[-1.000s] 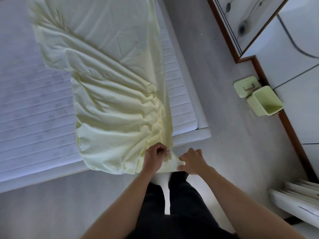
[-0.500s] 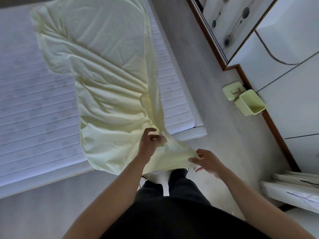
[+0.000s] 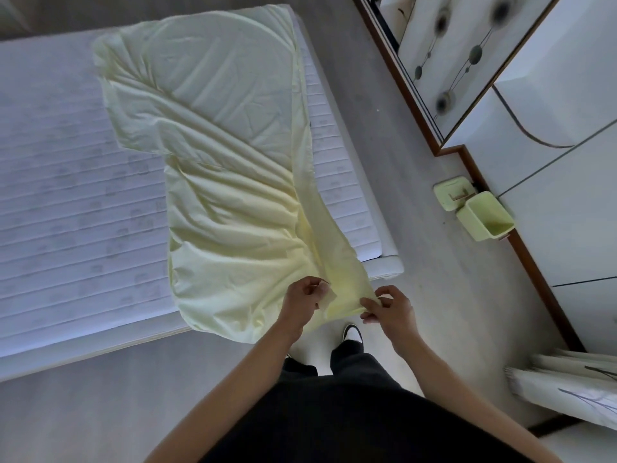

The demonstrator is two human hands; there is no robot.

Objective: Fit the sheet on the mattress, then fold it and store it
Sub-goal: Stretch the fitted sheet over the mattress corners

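step: fitting, sheet bunched on mattress | left hand + right hand fingers pinching near edge | next: prob. spread it w/ corner over mattress corner

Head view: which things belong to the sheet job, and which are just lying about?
In the job:
- pale yellow sheet
- mattress
- left hand and right hand, both pinching the sheet's near edge

Lying about:
- green bin
- green lid
- wardrobe

The sheet lies along the right part of the mattress, its near end off the edge in both hands. Right of the bed, a bin sits against the wardrobe.
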